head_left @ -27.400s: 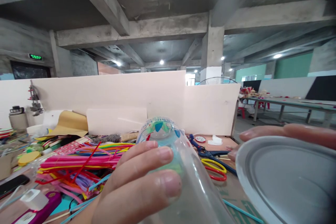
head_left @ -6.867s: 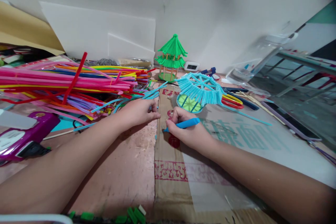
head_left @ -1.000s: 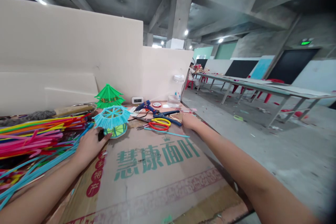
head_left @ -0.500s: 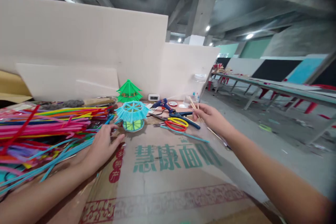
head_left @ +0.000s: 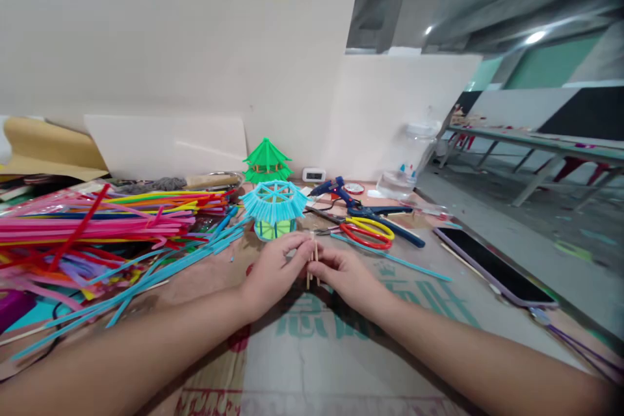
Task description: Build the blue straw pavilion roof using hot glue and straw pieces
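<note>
Over the cardboard sheet [head_left: 302, 364], my left hand [head_left: 275, 270] and my right hand [head_left: 351, 276] meet, fingers closed around short thin wooden sticks [head_left: 316, 253]. The stick ends show between the fingertips, roughly upright; how many there are is hard to tell. Just behind my left hand stands a small pipe-cleaner house with a blue roof [head_left: 275, 201] and a yellow-green wall [head_left: 275, 229]. Farther back rises a green tiered roof piece [head_left: 266, 159]. Scissors with red and yellow handles [head_left: 368, 234] lie behind my right hand.
Bundles of coloured pipe cleaners [head_left: 97, 227] cover the left side. A blue glue gun [head_left: 344, 192], blue-handled pliers [head_left: 390, 218], a small digital clock [head_left: 314, 175] and a clear jar [head_left: 416, 149] stand or lie at the back. A phone [head_left: 494, 266] lies at the right edge.
My right hand has come in from the right with the sticks to the middle. My left hand has moved right from beside the blue-roofed house to meet it. The view has turned left.
</note>
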`<act>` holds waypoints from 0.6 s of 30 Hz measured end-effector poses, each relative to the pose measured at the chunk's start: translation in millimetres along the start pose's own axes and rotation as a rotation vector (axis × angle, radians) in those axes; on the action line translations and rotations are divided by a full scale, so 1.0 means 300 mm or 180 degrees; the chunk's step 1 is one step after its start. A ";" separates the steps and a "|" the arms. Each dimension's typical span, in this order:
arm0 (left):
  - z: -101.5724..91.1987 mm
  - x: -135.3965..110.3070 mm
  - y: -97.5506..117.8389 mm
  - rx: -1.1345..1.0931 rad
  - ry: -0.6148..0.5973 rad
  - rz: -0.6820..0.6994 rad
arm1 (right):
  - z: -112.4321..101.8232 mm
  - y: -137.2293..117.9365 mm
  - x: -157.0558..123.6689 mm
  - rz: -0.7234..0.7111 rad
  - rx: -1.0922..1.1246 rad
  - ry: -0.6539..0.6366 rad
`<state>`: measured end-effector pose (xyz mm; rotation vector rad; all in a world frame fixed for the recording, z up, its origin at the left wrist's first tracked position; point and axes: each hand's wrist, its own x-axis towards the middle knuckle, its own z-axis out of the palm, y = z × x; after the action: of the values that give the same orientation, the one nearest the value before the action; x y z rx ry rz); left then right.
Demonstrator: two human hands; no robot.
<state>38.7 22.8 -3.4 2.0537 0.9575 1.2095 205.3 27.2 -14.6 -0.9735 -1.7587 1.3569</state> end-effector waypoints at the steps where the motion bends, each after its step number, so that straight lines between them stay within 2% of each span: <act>1: 0.001 -0.001 -0.009 -0.0075 0.0033 0.0006 | -0.002 0.000 -0.002 0.0019 0.0036 -0.0026; 6: -0.004 -0.017 -0.017 -0.0206 0.0077 0.0095 | -0.001 -0.017 -0.002 -0.0125 0.0199 0.0078; 9: -0.003 -0.020 -0.010 -0.0091 0.0097 0.0058 | -0.001 -0.011 0.002 -0.0151 0.0023 0.0239; 13: -0.002 -0.016 -0.014 -0.0048 0.0124 0.0002 | -0.002 0.007 0.002 -0.0065 -0.0259 0.0152; 18: 0.000 -0.004 -0.029 -0.0145 0.0159 -0.0071 | 0.000 0.002 -0.002 -0.0465 -0.0673 0.0139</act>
<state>35.8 27.0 -10.6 1.9809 0.9644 1.2651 205.7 26.9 -15.3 -0.9577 -1.9285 1.0674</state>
